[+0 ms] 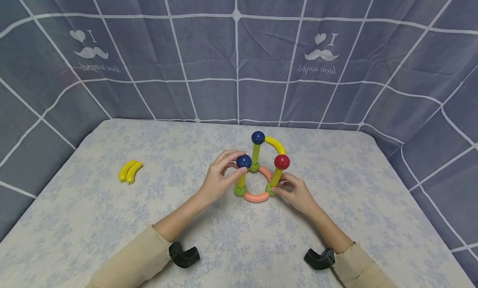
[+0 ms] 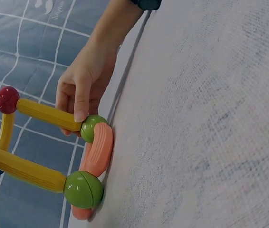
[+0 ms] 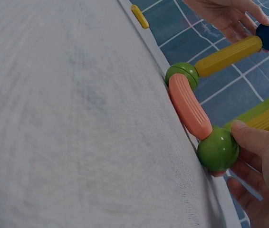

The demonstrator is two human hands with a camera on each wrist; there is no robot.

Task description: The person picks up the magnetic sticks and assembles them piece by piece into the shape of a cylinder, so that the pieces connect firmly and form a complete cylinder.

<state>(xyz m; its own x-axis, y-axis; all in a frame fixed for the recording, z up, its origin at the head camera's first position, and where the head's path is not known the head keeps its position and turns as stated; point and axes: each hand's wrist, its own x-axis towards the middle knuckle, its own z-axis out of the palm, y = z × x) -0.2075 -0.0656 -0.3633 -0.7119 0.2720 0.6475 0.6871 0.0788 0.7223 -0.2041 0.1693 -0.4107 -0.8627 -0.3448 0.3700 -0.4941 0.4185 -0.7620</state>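
Observation:
A toy frame of balls and sticks stands on the table. My left hand (image 1: pixel 220 176) pinches the blue ball (image 1: pixel 244 161) atop the near left yellow stick (image 3: pixel 229 56), whose foot meets a green ball (image 2: pixel 83 190). With thumb and fingers, my right hand (image 1: pixel 298 196) grips the lower end of another yellow stick (image 2: pixel 49 114), beside its green ball (image 3: pixel 217 148). That stick carries a red ball (image 1: pixel 281 162). Coral curved sticks (image 1: pixel 256 197) link the green balls below. Behind, a light green stick (image 1: pixel 255 154) bears a second blue ball (image 1: pixel 258 137), joined to the red ball by a yellow curved stick (image 1: pixel 276 144).
Two loose yellow curved sticks (image 1: pixel 130 172) lie side by side on the left of the table (image 1: pixel 74 213). A grey-blue gridded cloth (image 1: pixel 209 51) hangs behind and along both sides. Black wrist devices (image 1: pixel 183 255) sit at both cuffs.

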